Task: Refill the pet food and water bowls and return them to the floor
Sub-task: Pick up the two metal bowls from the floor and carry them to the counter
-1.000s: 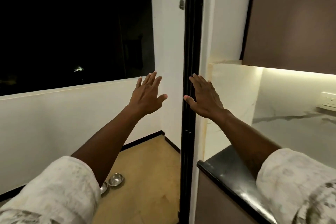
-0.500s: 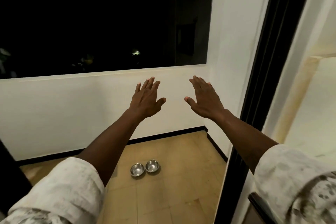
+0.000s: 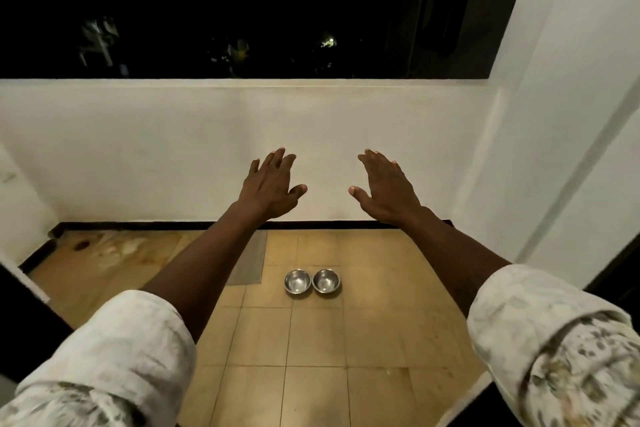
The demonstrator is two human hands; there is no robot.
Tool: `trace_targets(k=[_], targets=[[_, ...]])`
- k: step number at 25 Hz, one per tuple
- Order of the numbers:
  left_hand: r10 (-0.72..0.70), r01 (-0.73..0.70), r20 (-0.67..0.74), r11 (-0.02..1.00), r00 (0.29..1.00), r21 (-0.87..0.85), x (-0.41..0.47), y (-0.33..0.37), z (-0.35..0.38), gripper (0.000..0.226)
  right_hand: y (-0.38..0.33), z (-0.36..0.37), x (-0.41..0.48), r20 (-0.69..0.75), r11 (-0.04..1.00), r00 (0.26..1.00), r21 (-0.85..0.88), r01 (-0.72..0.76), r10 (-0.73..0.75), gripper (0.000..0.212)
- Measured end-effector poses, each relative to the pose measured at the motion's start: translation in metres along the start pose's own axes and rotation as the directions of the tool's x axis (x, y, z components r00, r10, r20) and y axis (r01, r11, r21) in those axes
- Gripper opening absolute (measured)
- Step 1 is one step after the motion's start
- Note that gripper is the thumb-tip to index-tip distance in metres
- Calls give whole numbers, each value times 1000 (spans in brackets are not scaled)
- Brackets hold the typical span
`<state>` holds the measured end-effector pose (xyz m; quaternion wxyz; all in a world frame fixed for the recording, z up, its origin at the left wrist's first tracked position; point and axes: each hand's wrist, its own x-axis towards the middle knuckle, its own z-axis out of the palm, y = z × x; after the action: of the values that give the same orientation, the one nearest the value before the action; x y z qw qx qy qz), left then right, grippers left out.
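Note:
Two small steel bowls stand side by side, touching, on the tan tiled floor: the left bowl (image 3: 297, 281) and the right bowl (image 3: 326, 281). Both look empty and shiny. My left hand (image 3: 272, 185) and my right hand (image 3: 386, 189) are stretched out in front of me at arm's length, palms down, fingers spread, holding nothing. Both hands hover well above the bowls, with the bowls showing between my forearms.
A low white parapet wall (image 3: 242, 149) with a black skirting closes the far side, dark night sky above it. A white pillar (image 3: 554, 114) stands at the right. A grey floor patch (image 3: 249, 260) lies left of the bowls. Stains mark the far-left floor.
My view has swung left and down from the kitchen doorway onto the balcony floor. The bowls have come to the middle of the view. My hands keep the same spread pose.

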<state>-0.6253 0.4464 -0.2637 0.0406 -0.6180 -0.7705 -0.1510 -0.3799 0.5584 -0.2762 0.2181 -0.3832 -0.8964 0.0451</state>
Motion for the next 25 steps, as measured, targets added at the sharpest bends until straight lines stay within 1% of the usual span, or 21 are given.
trace_targets(k=[3, 5, 8, 14, 17, 19, 22, 25], targets=[[-21, 22, 62, 1000, 998, -7, 40, -38, 43, 76, 14, 55, 42, 65, 999, 998, 30, -21, 19, 73], [-45, 50, 136, 998, 990, -33, 61, -60, 64, 77, 22, 88, 67, 128, 997, 991, 52, -53, 46, 74], [-56, 56, 219, 998, 974, 5, 100, -90, 89, 78, 34, 128, 103, 181, 992, 979, 61, -107, 94, 74], [-84, 88, 308, 996, 948, -1, 169, -128, 150, 79, 72, 199, 159, 290, 986, 948, 61, -153, 129, 74], [-107, 116, 367, 993, 924, -1, 211, -141, 187, 81, 106, 234, 194, 334, 980, 931, 73, -183, 149, 73], [-126, 138, 374, 990, 919, -6, 244, -148, 215, 82, 133, 264, 216, 341, 976, 927, 90, -200, 159, 73], [-202, 234, 406, 972, 891, -30, 293, -156, 267, 80, 179, 315, 249, 413, 951, 885, 115, -287, 217, 72], [-267, 331, 483, 942, 834, -50, 323, -167, 326, 79, 219, 363, 272, 502, 915, 817, 114, -387, 283, 69]])
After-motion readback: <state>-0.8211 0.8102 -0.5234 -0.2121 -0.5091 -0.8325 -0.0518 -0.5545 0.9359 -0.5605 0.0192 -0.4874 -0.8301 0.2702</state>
